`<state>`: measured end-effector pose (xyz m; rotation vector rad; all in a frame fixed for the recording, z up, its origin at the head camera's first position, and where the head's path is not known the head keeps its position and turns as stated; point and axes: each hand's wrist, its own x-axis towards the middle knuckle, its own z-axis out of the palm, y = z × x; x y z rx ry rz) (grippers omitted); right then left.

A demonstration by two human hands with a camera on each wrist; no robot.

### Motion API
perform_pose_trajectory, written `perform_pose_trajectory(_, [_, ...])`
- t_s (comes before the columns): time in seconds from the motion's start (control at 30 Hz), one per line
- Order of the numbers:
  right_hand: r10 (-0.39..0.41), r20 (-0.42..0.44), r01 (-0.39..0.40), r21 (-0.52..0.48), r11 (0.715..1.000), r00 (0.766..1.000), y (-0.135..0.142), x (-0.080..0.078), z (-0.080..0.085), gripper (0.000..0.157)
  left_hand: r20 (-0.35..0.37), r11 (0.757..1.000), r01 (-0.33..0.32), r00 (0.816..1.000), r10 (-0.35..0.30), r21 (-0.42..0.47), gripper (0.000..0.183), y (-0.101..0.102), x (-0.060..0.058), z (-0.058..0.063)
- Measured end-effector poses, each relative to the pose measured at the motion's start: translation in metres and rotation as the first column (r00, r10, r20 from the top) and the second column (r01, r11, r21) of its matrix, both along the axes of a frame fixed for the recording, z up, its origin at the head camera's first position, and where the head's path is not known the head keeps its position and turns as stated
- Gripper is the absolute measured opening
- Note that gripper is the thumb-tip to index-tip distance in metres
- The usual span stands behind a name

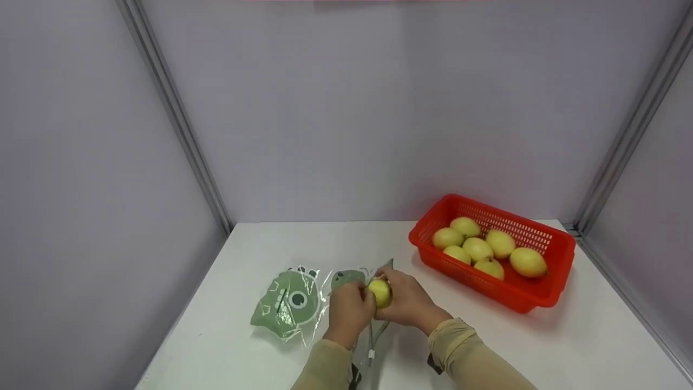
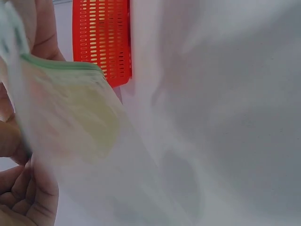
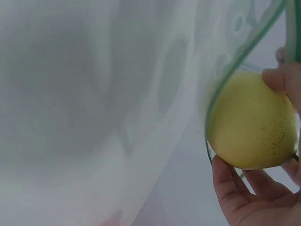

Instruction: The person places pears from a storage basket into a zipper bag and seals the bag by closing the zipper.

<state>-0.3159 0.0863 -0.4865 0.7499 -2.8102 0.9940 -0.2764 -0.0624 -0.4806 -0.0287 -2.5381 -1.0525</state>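
My right hand (image 1: pixel 409 300) holds a yellow pear (image 3: pixel 256 125), its fingers under it and the speckled stem end towards the palm. The pear is at the mouth of a clear zip bag (image 2: pixel 136 183) with a green zip edge and a green printed pattern; part of the fruit sits behind that edge in the right wrist view. In the left wrist view the pear shows blurred through the bag's wall. My left hand (image 1: pixel 349 311) grips the bag by its opening, close beside the pear.
A second clear bag (image 1: pixel 289 306) with a green cartoon monster print lies on the white table (image 1: pixel 206 346) at left. The red basket (image 1: pixel 465 273) at right holds several yellow pears (image 1: pixel 477 249). Grey walls enclose the back and sides.
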Motion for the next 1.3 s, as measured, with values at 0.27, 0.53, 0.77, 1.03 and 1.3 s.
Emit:
perform_pose_trajectory(0.27, [-0.052,-0.015,0.052,-0.056,0.997,0.999,-0.014,-0.005,-0.006,0.084,-0.067,1.0,-0.004,0.998,0.003,-0.007,0.009,0.004,0.001,0.005])
perform_pose_trajectory(0.53, [0.12,0.105,-0.083,-0.299,0.951,0.987,-0.018,-0.006,-0.006,0.087,-0.203,1.0,-0.014,0.979,0.013,-0.006,0.008,0.001,-0.001,0.004])
perform_pose_trajectory(0.77, [0.114,0.031,-0.106,-0.194,0.975,0.993,0.001,-0.007,0.003,0.077,-0.201,1.0,-0.017,0.979,0.018,0.004,0.008,0.0,0.0,0.004])
perform_pose_trajectory(1.03, [0.017,-0.084,-0.025,-0.088,0.996,0.996,0.025,-0.015,0.025,0.07,-0.189,0.999,-0.036,0.981,0.033,-0.015,0.008,0.0,0.002,0.004])
perform_pose_trajectory(1.3, [-0.024,-0.071,0.025,0.009,1.0,0.997,0.058,-0.033,0.043,0.067,-0.122,1.0,-0.023,0.992,0.024,0.015,0.007,0.002,0.004,0.002])
